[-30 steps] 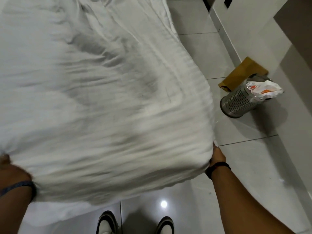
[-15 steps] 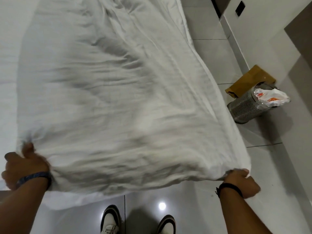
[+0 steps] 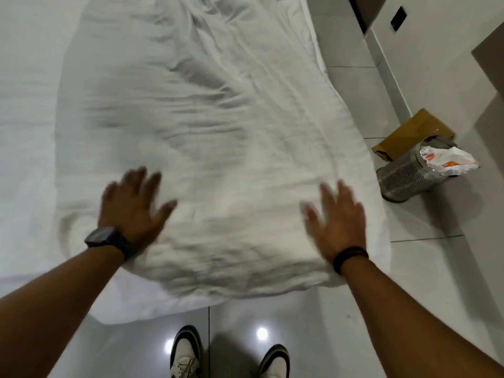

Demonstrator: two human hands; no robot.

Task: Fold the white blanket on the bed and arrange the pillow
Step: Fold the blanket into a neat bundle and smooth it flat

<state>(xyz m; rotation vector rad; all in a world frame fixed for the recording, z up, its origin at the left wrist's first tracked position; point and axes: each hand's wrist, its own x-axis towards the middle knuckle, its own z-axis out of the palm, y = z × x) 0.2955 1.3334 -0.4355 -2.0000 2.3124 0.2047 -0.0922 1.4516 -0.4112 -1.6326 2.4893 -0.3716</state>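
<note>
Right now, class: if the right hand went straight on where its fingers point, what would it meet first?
The right hand would likely meet only more creased white blanket; nothing else shows in that line.

Left hand (image 3: 132, 205) and right hand (image 3: 336, 222) flat on white blanket (image 3: 218, 126) (fingers (image 3: 341, 190) spread), bed (image 3: 24, 118) beneath

Blanket (image 3: 218, 132): white, plain, grey shading in creases. Bed sheet (image 3: 21, 105): white, plain. Floor tiles (image 3: 354, 77): pale grey, glossy, thin dark grout lines. Bin (image 3: 401, 178): silver, perforated dot pattern. Bag (image 3: 447, 159) in bin: white, orange marks. Cardboard (image 3: 409, 135): tan-brown. Watch (image 3: 102, 237): black. Wristband (image 3: 350, 255): black. Shoes (image 3: 186, 353): white, dark trim.
</note>
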